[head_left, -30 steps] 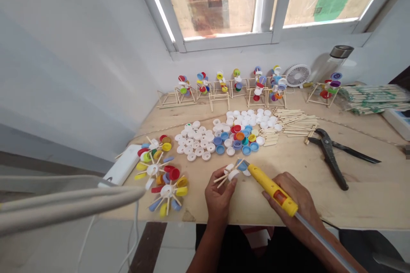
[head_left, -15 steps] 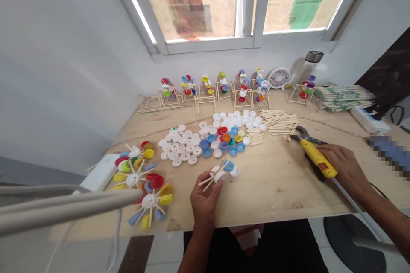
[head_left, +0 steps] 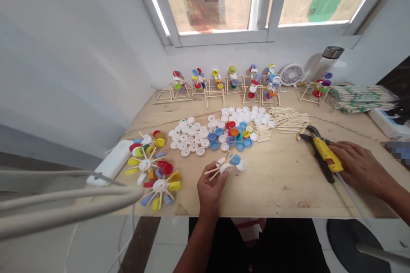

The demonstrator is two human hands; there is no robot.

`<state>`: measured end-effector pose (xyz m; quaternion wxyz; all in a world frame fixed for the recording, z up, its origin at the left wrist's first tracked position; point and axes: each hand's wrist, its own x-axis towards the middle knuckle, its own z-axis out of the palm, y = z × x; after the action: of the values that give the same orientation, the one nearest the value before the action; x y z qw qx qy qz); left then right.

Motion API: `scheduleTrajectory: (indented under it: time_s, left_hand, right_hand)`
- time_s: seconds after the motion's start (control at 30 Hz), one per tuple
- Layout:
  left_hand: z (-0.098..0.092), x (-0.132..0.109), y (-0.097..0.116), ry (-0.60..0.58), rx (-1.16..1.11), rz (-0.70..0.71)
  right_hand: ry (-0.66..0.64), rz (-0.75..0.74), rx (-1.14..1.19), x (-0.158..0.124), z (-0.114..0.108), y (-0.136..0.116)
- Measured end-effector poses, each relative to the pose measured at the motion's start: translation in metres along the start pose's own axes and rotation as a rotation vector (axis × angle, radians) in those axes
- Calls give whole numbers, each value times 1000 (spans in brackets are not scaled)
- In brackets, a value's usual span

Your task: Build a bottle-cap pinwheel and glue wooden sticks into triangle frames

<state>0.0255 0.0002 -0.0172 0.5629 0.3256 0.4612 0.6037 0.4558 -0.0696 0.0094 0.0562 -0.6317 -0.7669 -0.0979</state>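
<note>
Left hand (head_left: 209,185): closed in a pinch, the thumb and fingers being pressed around the white hub of a cap-and-stick wheel (head_left: 225,168).
Wheel in the left hand: held over the front middle of the wooden table (head_left: 262,192), its bare sticks pointed outward in several directions.
Blue cap (head_left: 235,160): seen at the tip of one stick of that wheel; whether it was fixed there could not be told.
White cap (head_left: 241,165): placed just beside the blue cap.
Right hand (head_left: 360,160): laid at the rear of a yellow glue gun (head_left: 327,153), which was touched by the extended fingers; the thumb was hidden, so whether the tool was gripped or released could not be told.
Pliers (head_left: 327,174): partly covered by the glue gun.
Perforated white caps (head_left: 193,147): heaped beyond the left hand, with coloured caps (head_left: 240,146) gathered to their right.
Long sticks (head_left: 290,118): piled behind the pliers.
Eight-spoked wheels (head_left: 159,185): clustered left of the left hand, with coloured caps carried on their spokes.
</note>
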Motion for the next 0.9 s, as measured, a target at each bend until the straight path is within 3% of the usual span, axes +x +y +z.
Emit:
scheduleTrajectory:
  time_s: [0.1,0.2,0.3,0.4,0.53,0.63,0.77,0.9]
  left_hand:
    - [0,0,1,-14,-17,6]
    - [-1,0,0,-11,-30,-1]
    - [-1,0,0,-14,-35,-1]
    - [1,-1,1,-5,-42,8]
    - [4,-2,5,16,-64,-6]
    - [3,-3,6,13,-51,-15]
    - [-1,-3,6,-30,-49,-52]
    - [-7,1,10,-71,-16,-96]
  right_hand:
    - [-13,25,-23,-2,-7,1]
    - [70,42,-77,1,-23,-12]
    - [198,16,-45,14,-40,-48]
    - [271,60,130,37,-47,-105]
    - [76,-35,511,74,-35,-185]
    - [12,-41,574,98,-19,-225]
    - [-4,-37,493,119,-1,-247]
    - [-30,-54,483,123,6,-241]
